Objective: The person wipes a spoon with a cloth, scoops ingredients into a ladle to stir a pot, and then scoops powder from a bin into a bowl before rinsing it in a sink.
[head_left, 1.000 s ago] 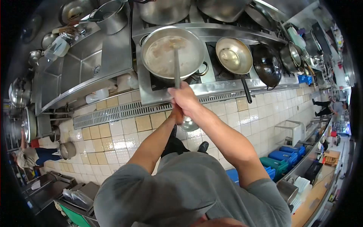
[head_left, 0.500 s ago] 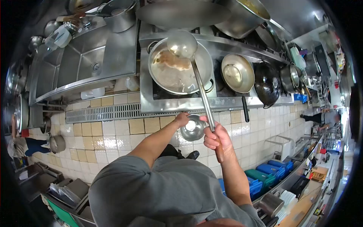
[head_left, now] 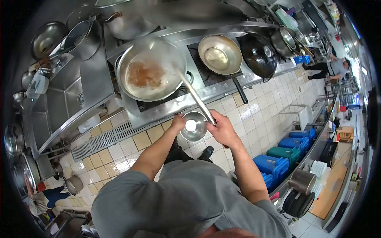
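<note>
A steel mixing bowl (head_left: 199, 134) with a bright white patch inside is held at its left rim by my left hand (head_left: 178, 123). My right hand (head_left: 223, 131) is wrapped round the long handle of a ladle (head_left: 198, 101), close to the bowl's right side. The handle slants up and left over the rim of a wide steaming pot (head_left: 126, 90); the ladle's head is blurred in the steam. Inside the pot, a reddish-brown patch (head_left: 145, 75) spreads through the pale contents.
Right of the pot, the stove carries a frying pan (head_left: 210, 47) whose black handle juts past the front edge, then a black wok (head_left: 260, 57). A steel sink (head_left: 65, 93) stands left. Blue bins (head_left: 271, 166) line the right, and a person (head_left: 337, 68) stands far right.
My right hand has brought the ladle lower, its head now down by the pot. The brown patch looks larger and redder. The view has turned, shifting the stove left.
</note>
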A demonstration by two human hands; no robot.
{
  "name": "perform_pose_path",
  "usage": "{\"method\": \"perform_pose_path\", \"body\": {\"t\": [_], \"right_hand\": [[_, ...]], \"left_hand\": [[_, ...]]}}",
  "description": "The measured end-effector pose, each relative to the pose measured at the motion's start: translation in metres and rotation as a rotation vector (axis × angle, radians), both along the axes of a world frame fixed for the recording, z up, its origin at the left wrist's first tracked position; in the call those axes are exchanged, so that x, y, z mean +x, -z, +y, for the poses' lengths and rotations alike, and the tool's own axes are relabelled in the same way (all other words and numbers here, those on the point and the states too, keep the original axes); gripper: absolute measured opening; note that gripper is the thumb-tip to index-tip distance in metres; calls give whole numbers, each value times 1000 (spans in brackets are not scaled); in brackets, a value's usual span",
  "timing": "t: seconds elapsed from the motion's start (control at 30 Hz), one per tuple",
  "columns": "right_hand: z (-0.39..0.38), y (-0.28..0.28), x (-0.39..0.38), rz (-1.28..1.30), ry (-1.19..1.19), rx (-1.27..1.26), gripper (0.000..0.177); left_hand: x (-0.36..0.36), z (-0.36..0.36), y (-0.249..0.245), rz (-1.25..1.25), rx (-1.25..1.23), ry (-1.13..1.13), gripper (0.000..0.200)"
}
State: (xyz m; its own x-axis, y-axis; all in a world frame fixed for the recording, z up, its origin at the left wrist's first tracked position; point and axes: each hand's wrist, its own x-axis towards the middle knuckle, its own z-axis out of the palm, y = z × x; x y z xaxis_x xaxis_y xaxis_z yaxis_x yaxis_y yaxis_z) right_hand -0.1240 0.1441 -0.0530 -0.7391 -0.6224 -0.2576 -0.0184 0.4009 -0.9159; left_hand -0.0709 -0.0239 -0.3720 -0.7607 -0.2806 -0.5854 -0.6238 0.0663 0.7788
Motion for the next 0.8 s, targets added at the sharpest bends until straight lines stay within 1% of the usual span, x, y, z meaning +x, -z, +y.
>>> {"method": "perform_pose_path", "body": {"t": [0.03,0.07,0.13,0.17,0.2,0.23,0.27,0.33,0.4,0.43,0.47,0.5,0.53,0.57,0.6,0.67,0.7,0.77,0.8], "right_hand": [[2,-1,-1,230,-1,150,35],[3,-2,-1,459,-4,303,38],[10,10,5,440,47,273,39],[15,18,9,301,133,208,38],[18,26,11,159,215,143,37],[18,35,11,58,355,16,33],[21,44,3,56,352,16,33],[30,65,-28,109,494,-1,26],[44,92,-67,207,491,158,21],[40,78,-78,6,509,60,22],[39,80,-89,4,511,53,22],[40,83,-102,-174,515,-24,22],[39,85,-114,-349,515,-102,23],[37,89,-120,-419,533,-134,22],[37,97,-129,-418,533,-141,22],[41,113,-143,-588,513,-229,19],[44,116,-147,-628,484,-226,18],[49,120,-154,-655,494,-247,20],[53,123,-156,-670,505,-267,22]], "left_hand": [[1,2,-3,10,-3,-8,28],[0,3,8,11,-4,3,28],[-2,3,22,24,174,-43,27],[-2,3,29,24,174,-43,27],[-2,1,-7,-5,244,-84,28],[-1,0,-30,-35,314,-126,28],[-3,0,-24,-36,313,-130,28],[-5,-1,-7,-68,250,-72,30],[-2,1,-18,-99,250,-78,30],[-3,2,-22,-124,257,-78,31],[-2,1,-16,-124,249,-77,31],[0,3,1,-97,254,-41,31],[-1,4,-2,-68,258,-6,31],[1,4,-5,-54,186,22,29],[0,2,-14,-52,180,24,29],[-1,0,-24,-154,277,4,30],[-3,0,-19,-157,272,-1,30],[3,3,8,-101,224,-1,30],[4,7,21,-141,258,-30,31]]}}
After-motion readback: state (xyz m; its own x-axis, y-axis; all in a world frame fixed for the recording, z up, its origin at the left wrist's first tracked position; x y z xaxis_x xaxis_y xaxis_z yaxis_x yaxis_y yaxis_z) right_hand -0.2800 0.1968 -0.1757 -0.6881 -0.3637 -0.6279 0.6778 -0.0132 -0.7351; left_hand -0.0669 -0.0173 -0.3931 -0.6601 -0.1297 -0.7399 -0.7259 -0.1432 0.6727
